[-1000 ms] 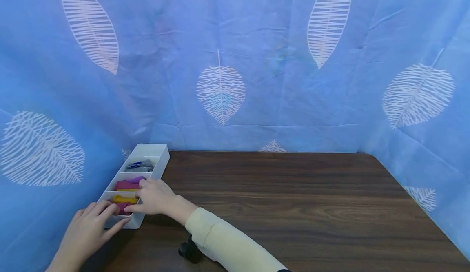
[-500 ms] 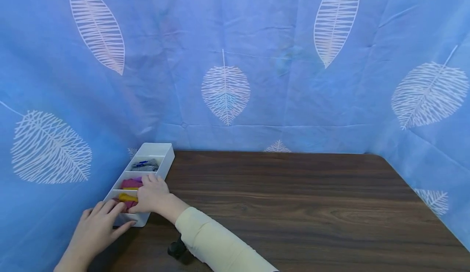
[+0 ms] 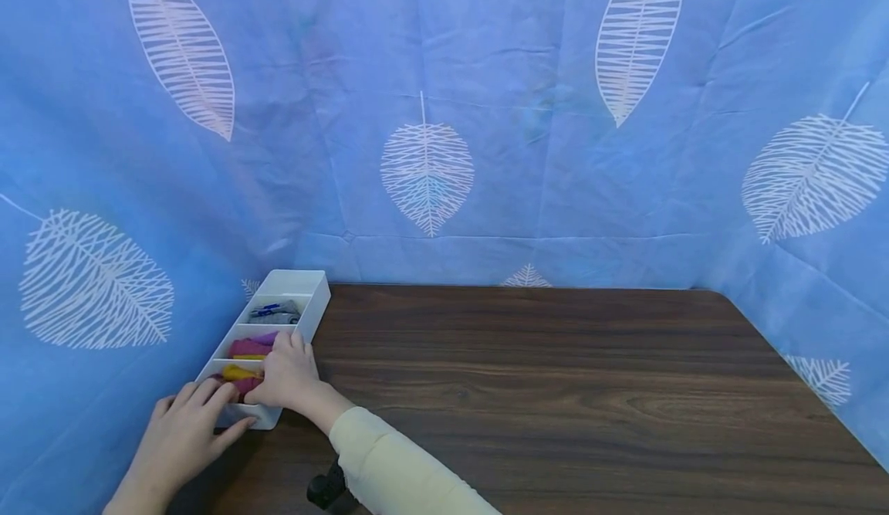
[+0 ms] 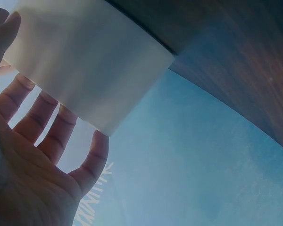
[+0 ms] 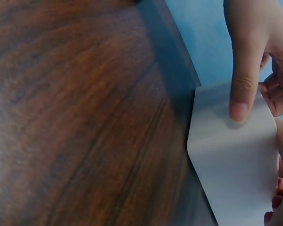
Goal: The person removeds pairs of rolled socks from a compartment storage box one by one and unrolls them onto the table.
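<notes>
A long white compartment box (image 3: 318, 308) stands at the table's left side. Its front section holds yellow cloth (image 3: 239, 373) and magenta cloth (image 3: 248, 385); purple and dark pink cloth (image 3: 246, 347) fills the one behind. Farther back lies a grey cloth bundle (image 3: 279, 315) marked with blue. My left hand (image 3: 182, 438) grips the box's near end, fingers at the rim; its thumb (image 5: 243, 92) presses the outer wall in the right wrist view. My right hand (image 3: 292, 372) lies over the right rim by the front sections. Its thumb touches the magenta cloth; its other fingertips are partly hidden.
The dark wooden table (image 3: 542, 384) stretches to the right of the box. A blue curtain (image 3: 486, 191) with white leaf prints hangs behind and at both sides. A black wrist device (image 3: 325, 490) sits below my right sleeve (image 3: 403, 461).
The head view has shifted slightly, moving the scene right. My right hand's fingers have shifted a little at the rim and front cloths; my left hand stays at the near end.
</notes>
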### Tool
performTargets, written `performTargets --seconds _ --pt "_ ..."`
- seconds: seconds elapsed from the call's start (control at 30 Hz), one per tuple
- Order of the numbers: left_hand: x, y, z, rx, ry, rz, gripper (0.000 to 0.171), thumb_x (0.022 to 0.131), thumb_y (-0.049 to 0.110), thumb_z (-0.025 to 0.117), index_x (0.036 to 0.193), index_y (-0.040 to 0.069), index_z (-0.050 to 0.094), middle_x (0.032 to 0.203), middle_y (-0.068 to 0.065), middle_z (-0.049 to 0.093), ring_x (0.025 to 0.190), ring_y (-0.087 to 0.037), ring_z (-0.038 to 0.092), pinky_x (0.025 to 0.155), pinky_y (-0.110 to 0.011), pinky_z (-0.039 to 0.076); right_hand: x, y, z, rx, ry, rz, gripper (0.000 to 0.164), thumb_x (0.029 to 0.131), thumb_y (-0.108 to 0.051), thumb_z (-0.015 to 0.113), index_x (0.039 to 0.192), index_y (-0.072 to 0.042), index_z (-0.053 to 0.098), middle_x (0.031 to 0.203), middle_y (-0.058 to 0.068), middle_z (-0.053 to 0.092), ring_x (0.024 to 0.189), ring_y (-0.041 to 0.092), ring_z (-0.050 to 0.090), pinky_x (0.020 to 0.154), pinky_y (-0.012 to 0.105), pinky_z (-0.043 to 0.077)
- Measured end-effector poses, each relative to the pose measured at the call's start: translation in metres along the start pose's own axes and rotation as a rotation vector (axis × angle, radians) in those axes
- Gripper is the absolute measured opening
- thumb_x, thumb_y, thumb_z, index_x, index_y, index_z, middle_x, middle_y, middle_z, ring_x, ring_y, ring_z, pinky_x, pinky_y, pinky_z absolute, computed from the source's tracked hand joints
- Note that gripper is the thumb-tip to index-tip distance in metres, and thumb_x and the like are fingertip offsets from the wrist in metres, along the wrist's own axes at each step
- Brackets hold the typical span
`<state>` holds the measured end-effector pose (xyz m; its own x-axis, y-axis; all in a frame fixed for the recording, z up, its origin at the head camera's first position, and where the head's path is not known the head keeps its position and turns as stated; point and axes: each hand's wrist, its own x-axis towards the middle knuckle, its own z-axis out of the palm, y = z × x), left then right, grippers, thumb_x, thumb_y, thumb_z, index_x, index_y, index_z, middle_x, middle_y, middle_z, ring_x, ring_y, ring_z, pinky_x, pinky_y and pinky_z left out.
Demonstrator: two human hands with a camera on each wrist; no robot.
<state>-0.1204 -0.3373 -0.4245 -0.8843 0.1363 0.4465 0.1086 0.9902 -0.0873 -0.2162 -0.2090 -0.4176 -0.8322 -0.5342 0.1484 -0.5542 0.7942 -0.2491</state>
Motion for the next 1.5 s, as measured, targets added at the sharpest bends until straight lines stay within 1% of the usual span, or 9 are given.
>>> performTargets --seconds 0.07,0.17,0.3,0.47,0.67,0.87,1.1,1.3,1.5 --pt "0.000 0.000 0.000 -0.004 -0.009 -0.012 0.046 0.063 0.047 0.087 0.086 0.020 0.058 0.080 0.001 0.054 0.077 -0.025 0.054 0.069 -0.061 0.046 -0.001 0.001 0.001 0.024 0.021 -0.003 0.039 0.074 -0.063 0.074 0.062 -0.028 0.060 0.112 -0.009 0.045 0.099 0.007 0.035 0.082 0.019 0.035" --pt "0.001 0.000 -0.001 -0.012 -0.023 -0.028 0.043 0.066 0.048 0.085 0.085 0.020 0.058 0.081 0.001 0.055 0.079 -0.026 0.055 0.071 -0.062 0.045 -0.002 0.004 0.000 0.007 0.053 -0.031 0.034 0.075 -0.062 0.073 0.066 -0.029 0.067 0.110 -0.009 0.046 0.098 0.007 0.034 0.082 0.019 0.034" --pt "0.002 0.001 -0.001 -0.025 -0.028 -0.043 0.040 0.069 0.047 0.084 0.085 0.021 0.059 0.081 -0.001 0.056 0.081 -0.027 0.055 0.072 -0.063 0.044 -0.005 0.008 -0.003 -0.032 0.103 -0.085 0.028 0.077 -0.061 0.071 0.080 -0.034 0.077 0.106 -0.010 0.046 0.098 0.007 0.034 0.082 0.019 0.033" --pt "0.001 0.002 -0.001 -0.033 -0.044 -0.069 0.036 0.073 0.047 0.080 0.084 0.020 0.059 0.079 0.000 0.055 0.081 -0.028 0.055 0.074 -0.065 0.044 -0.005 0.013 -0.007 -0.047 0.149 -0.122 0.030 0.079 -0.061 0.070 0.094 -0.036 0.077 0.096 -0.011 0.041 0.093 0.007 0.032 0.078 0.019 0.031" --pt "0.000 0.002 -0.002 -0.033 -0.062 -0.082 0.034 0.077 0.049 0.078 0.085 0.021 0.060 0.080 0.000 0.053 0.080 -0.026 0.053 0.073 -0.065 0.044 -0.006 0.013 -0.011 -0.040 0.162 -0.122 0.030 0.080 -0.059 0.070 0.096 -0.036 0.077 0.091 -0.010 0.036 0.089 0.008 0.030 0.074 0.019 0.029" --pt "-0.001 0.001 0.000 -0.057 -0.014 -0.074 0.033 0.075 0.046 0.080 0.085 0.021 0.062 0.084 -0.002 0.057 0.079 -0.025 0.054 0.072 -0.064 0.046 -0.004 0.013 -0.020 -0.025 0.204 -0.131 0.026 0.081 -0.057 0.069 0.094 -0.035 0.078 0.088 -0.010 0.035 0.088 0.007 0.029 0.071 0.019 0.029" --pt "0.000 0.001 0.001 -0.067 0.014 -0.069 0.032 0.073 0.045 0.082 0.084 0.023 0.060 0.085 -0.001 0.058 0.080 -0.025 0.055 0.070 -0.064 0.045 -0.007 0.024 -0.034 0.062 0.275 -0.146 0.020 0.082 -0.049 0.069 0.090 -0.033 0.077 0.088 -0.010 0.033 0.084 0.006 0.027 0.068 0.017 0.024" --pt "0.000 -0.001 0.003 -0.084 0.035 -0.068 0.032 0.072 0.045 0.082 0.083 0.023 0.060 0.087 -0.002 0.056 0.079 -0.028 0.057 0.070 -0.067 0.044 -0.023 0.037 -0.038 0.155 0.364 -0.193 0.020 0.082 -0.043 0.070 0.092 -0.028 0.078 0.086 -0.008 0.032 0.082 0.007 0.027 0.066 0.015 0.020" --pt "0.000 0.001 0.003 -0.085 0.041 -0.071 0.031 0.073 0.044 0.081 0.083 0.021 0.063 0.082 -0.002 0.058 0.076 -0.027 0.055 0.070 -0.067 0.044 -0.039 0.054 -0.039 0.252 0.389 -0.207 0.017 0.081 -0.039 0.071 0.090 -0.026 0.078 0.087 -0.007 0.031 0.082 0.007 0.025 0.067 0.016 0.020"
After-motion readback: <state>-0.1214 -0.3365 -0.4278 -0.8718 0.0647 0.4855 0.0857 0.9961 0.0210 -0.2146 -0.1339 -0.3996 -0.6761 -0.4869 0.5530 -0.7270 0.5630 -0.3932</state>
